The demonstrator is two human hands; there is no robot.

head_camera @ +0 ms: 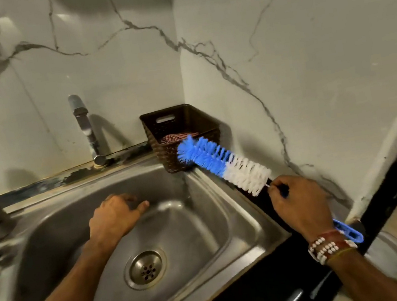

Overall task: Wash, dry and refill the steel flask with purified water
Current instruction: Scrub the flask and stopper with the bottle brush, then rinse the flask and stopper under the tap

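Over the sink (205, 230), right hand (298, 203) grasping bottle brush (220, 162), left hand (114, 217) — grip unclear

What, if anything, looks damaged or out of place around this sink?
The seam behind the sink, left of the tap base, looks worn: dark, blotchy patches. Nothing else stands out; the right hand grips the bottle brush.

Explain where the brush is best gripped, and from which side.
Grip the thin blue handle just behind the bristles, coming from the near end, as the right hand does. The bristles are bulky and point away toward the basket.
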